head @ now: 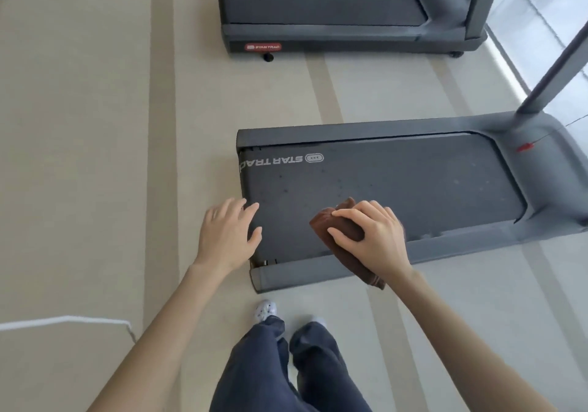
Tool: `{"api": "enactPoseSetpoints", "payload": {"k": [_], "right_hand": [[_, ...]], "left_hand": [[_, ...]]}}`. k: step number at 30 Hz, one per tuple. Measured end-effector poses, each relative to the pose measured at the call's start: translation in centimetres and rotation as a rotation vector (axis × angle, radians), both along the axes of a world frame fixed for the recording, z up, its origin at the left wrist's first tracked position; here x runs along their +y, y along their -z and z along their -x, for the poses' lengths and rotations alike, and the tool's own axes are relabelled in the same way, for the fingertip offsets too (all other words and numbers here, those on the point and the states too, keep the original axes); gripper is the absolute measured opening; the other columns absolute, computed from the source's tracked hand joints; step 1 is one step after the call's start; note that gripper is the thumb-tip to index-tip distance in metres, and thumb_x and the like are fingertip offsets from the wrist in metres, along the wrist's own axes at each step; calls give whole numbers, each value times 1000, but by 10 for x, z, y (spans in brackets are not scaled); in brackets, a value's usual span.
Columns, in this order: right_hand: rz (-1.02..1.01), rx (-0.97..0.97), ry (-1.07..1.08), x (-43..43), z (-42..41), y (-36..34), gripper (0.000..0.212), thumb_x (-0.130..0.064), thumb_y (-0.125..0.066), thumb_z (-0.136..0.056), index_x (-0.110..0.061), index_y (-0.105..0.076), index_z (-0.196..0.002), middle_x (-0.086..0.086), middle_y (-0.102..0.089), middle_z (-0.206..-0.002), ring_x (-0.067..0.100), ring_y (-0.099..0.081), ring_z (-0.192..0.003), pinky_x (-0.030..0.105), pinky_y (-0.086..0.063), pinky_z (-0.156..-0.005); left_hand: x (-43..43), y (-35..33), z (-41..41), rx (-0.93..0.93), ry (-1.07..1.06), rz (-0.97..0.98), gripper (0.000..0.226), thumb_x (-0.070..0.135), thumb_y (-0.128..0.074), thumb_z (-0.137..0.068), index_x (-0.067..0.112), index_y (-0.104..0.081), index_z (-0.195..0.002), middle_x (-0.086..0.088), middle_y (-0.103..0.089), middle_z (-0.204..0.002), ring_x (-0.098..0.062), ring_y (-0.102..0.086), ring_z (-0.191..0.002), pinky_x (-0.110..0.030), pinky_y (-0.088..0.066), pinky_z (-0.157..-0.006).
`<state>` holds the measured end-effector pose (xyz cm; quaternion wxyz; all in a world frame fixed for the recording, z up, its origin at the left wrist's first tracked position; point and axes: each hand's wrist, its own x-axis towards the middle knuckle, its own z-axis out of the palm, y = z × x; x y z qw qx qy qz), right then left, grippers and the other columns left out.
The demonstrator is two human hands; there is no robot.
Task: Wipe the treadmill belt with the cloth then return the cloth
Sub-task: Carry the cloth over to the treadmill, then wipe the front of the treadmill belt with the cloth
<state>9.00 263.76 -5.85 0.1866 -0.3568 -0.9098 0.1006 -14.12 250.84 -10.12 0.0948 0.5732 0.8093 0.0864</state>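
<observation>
Head view: right hand (372,240) is gripping cloth (351,260) on treadmill belt (397,182); left hand (226,236) is spreading open at its end; second treadmill (318,1) beyond.

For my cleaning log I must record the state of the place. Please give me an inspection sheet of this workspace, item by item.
Surface: dark grey treadmill belt, small specks near the logo end.
Job's things: brown cloth bunched on the belt, its end lying across the near side rail.
Clutter: nothing seen.
Hands: left hand open at the belt's rear end, contact unclear; right hand holds the cloth, fingers bent over it.
Cables: white cord on the floor at the left; red safety clip on a thin cord at the front.
Surroundings: second Star Trac treadmill beyond, striped beige carpet.
</observation>
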Motion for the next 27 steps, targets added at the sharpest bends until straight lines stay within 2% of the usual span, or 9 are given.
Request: {"api": "enactPoseSetpoints", "payload": {"k": [7,12,15,19,24,27], "right_hand": [[161,-47,-140,76,14,42,25,-47,-62,-78,-31,-71,-95,-10,-60,-80,16,-57,-81,29,-43,-71],[346,-51,-145,122,29,134,19,-44,-67,-80,-37,-67,-98,-16,-55,-84,11,-54,-90,31,-46,-75],[403,-71,-112,137,33,208,20,-44,-66,-81,-35,-67,-99,-16,-56,-85,11,-53,-90,31,-46,-77],[411,-86,-86,149,34,321,20,-42,-68,-80,-34,-68,-98,-19,-51,-81,11,-52,-86,31,-46,-75],[344,-53,-70,160,27,466,20,-40,-68,-81,-31,-68,-98,-14,-54,-82,15,-53,-84,35,-47,-76],[252,-58,-127,173,24,549,26,-46,-59,-83,-28,-70,-98,-9,-58,-82,18,-55,-79,35,-45,-71]], "left_hand": [[20,40,-9,0,-143,84,46,33,-54,-87,16,-52,-130,-7,-54,-130,-28,-45,-123,-44,-36,-102],[37,103,-26,-43,-290,63,43,30,-58,-85,14,-56,-124,-6,-58,-125,-28,-50,-119,-44,-42,-96],[52,167,-35,-81,-332,73,42,27,-61,-84,13,-58,-123,-7,-59,-125,-28,-51,-119,-43,-42,-96],[79,280,-40,-153,-354,148,46,32,-48,-91,17,-47,-135,-4,-45,-141,-23,-36,-132,-38,-30,-106],[108,427,-48,-156,-295,171,50,35,-43,-93,18,-39,-140,-2,-33,-150,-21,-24,-139,-36,-22,-111],[118,511,-52,-133,-217,204,50,35,-40,-94,19,-38,-141,1,-28,-152,-18,-19,-142,-35,-17,-114]]}}
